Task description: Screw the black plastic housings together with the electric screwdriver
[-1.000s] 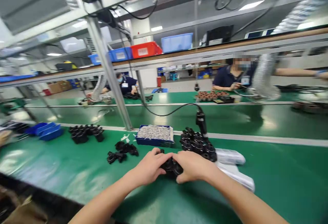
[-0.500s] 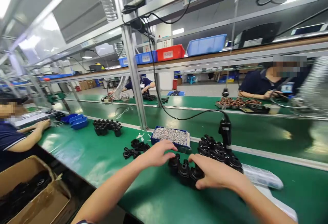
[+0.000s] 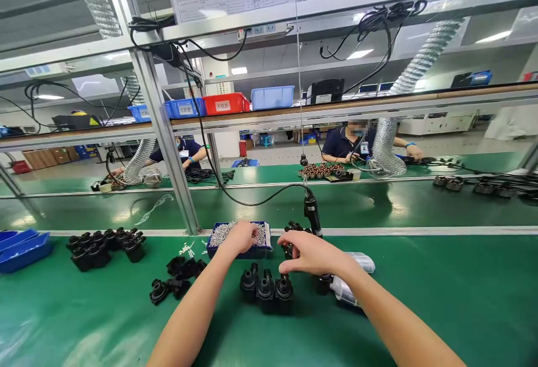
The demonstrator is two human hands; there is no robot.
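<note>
My left hand [image 3: 244, 237] is over the blue box of small metal screws [image 3: 239, 251], its fingers down at the screws and partly hidden. My right hand [image 3: 300, 252] hovers above the row of three black housings [image 3: 266, 289], its thumb and fingers apart with nothing visible between them. The housings stand upright side by side on the green table. Behind my right hand are more black parts [image 3: 294, 227], partly covered by it, and a black power screwdriver [image 3: 311, 213] on a cable.
More black housings [image 3: 98, 248] and loose black parts [image 3: 176, 280] lie to the left, near blue trays [image 3: 26, 252]. Clear plastic-wrapped rolls [image 3: 361, 262] are at the right. A metal post [image 3: 168, 143] rises behind the table. Two people work across from me.
The view has turned to the right. My left hand has moved from beside the housings to the screw box. My right hand has lifted off the housings.
</note>
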